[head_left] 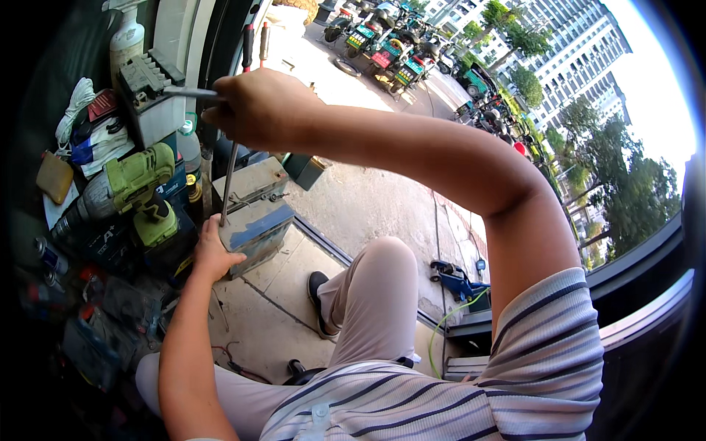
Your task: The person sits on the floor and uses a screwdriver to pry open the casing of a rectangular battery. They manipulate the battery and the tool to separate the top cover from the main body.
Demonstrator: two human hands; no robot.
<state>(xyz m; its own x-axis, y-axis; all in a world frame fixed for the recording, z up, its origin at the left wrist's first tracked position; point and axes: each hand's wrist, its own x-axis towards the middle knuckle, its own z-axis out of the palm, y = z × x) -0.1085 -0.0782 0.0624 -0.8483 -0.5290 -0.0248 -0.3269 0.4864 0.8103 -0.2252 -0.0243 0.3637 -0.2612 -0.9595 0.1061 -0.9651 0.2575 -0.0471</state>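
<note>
Right hand (257,109): we have it clenched around the top of a long metal rod (229,184), raised well above the floor, knuckles toward the camera.
Rod: it runs almost straight down from that fist; its long axis is near vertical, tilted slightly left at the bottom, and its tip meets the grey battery (256,213) at the top left edge.
Crossbar: a short metal handle (190,92) sticks out left from the fist, so the tool reads as a T.
Left hand (213,253): we press it, fingers curled, against the near left side of the battery, just beside the rod's tip; whether it truly grips, we cannot tell.
Battery: it sits on the floor (279,309), directly below the right hand and touching the left, which is the nearer hand.
Left of it: a green drill (136,187) lies on dark cases; a second battery (151,103) stands farther back.
</note>
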